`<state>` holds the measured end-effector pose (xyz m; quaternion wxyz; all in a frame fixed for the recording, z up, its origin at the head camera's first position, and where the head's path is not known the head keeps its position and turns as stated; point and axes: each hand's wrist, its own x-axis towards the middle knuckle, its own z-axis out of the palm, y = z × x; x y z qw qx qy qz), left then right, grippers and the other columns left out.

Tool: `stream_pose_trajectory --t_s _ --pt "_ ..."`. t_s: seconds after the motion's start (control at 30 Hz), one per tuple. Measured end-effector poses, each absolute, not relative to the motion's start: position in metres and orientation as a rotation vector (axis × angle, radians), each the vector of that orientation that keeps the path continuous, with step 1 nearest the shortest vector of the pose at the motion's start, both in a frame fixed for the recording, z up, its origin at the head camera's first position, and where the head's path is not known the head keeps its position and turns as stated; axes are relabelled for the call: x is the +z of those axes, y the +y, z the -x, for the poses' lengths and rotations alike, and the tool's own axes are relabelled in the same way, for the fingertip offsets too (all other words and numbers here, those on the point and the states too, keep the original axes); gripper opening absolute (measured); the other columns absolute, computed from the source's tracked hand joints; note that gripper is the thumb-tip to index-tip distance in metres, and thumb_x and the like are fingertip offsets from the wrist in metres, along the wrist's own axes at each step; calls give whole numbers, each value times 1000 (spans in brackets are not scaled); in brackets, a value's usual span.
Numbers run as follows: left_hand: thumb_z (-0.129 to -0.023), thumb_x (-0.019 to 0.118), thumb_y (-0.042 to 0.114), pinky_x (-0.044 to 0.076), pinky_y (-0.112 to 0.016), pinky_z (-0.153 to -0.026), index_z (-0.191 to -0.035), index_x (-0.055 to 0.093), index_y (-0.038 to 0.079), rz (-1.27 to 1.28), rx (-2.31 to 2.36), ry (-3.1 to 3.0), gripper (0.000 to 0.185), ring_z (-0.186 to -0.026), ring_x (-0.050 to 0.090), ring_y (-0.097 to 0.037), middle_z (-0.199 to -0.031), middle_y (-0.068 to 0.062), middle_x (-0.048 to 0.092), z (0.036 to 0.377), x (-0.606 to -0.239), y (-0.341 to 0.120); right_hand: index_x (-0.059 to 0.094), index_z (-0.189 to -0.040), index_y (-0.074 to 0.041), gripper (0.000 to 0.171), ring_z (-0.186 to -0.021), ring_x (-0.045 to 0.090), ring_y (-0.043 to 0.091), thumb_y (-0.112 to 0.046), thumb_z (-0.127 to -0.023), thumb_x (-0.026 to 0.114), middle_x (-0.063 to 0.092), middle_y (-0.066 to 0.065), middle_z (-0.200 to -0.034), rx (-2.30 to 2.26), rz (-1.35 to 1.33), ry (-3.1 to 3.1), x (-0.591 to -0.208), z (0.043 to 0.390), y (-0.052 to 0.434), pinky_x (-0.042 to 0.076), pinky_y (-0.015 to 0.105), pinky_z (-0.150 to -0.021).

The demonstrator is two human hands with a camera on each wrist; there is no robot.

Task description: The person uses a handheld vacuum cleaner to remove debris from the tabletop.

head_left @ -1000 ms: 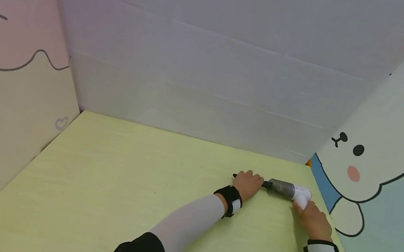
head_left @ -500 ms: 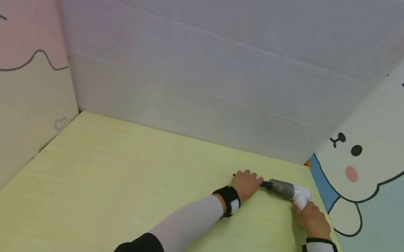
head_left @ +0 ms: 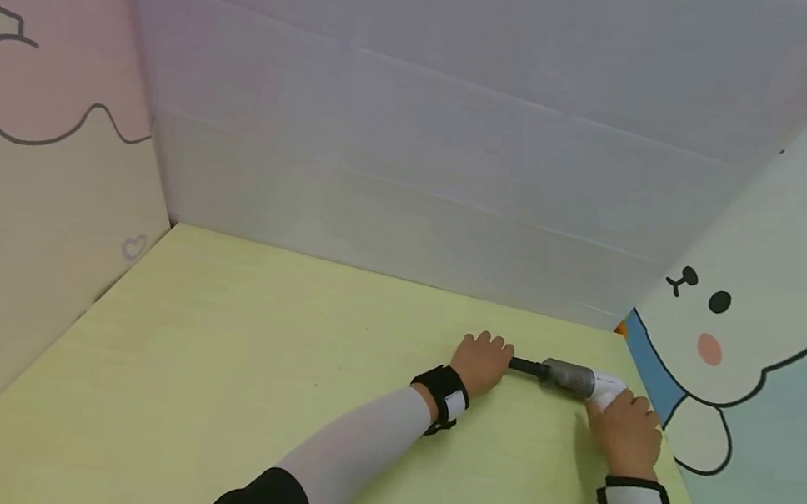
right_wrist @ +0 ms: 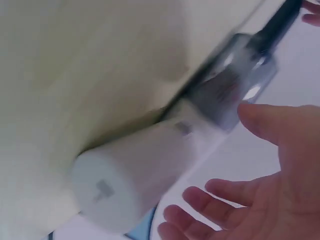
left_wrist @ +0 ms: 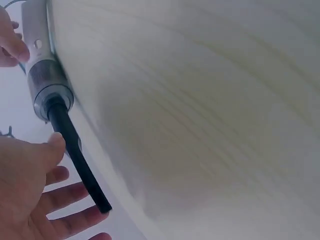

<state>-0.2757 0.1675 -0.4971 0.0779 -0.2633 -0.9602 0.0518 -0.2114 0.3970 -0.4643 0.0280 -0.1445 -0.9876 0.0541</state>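
Note:
A small handheld vacuum [head_left: 573, 379] lies on the yellow-green table [head_left: 245, 375] near the right wall. It has a white handle, a grey clear middle and a black nozzle [head_left: 527, 367] pointing left. My left hand [head_left: 482, 363] lies flat at the nozzle's tip. In the left wrist view its fingers [left_wrist: 65, 195] are straight and spread beside the nozzle [left_wrist: 77, 155], not wrapped round it. My right hand [head_left: 625, 431] sits at the white handle end. In the right wrist view it [right_wrist: 280, 175] is open, fingers relaxed, just off the vacuum [right_wrist: 150, 165].
Three upright panels wall in the table: a pink and beige one [head_left: 30, 156] on the left, a pale grey one [head_left: 427, 120] at the back, and a rabbit-print one [head_left: 766, 313] on the right, close to the vacuum.
My left hand has slid left off the nozzle, so more of the black tube shows. My right hand has shifted up along the white handle. The vacuum has barely moved.

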Motion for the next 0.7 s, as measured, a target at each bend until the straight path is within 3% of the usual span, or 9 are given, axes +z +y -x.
stream_pose_trajectory --t_s 0.1,0.27,0.43,0.7 --pt "-104 45 54 54 -35 -90 -131 62 25 785 77 -2853 43 -113 60 -17 -124 6 64 280 -502 153 38 -127 25 64 -113 41 65 -31 -102 58 40 47 -123 233 273 -3007 -458 213 379 43 71 -84" --pt "-103 39 63 48 -43 -104 -136 60 23 749 -54 -2863 56 -125 57 -22 -134 3 61 281 -503 121 37 -138 20 66 -123 39 64 -35 -106 53 38 45 -137 413 16 -2976 -454 219 343 40 72 -94" --pt "-103 37 64 42 -48 -111 -143 55 21 692 -120 -2894 62 -134 51 -26 -147 0 54 270 -493 83 30 -148 16 71 -138 28 59 -39 -107 50 29 41 -151 508 -122 -3004 -451 225 304 29 71 -109" --pt "-103 38 63 32 -56 -117 -150 49 17 579 -307 -2911 67 -145 38 -37 -159 -7 42 260 -493 27 29 -152 12 72 -145 22 56 -38 -105 54 25 37 -157 471 -282 -2978 -445 226 249 22 69 -115"
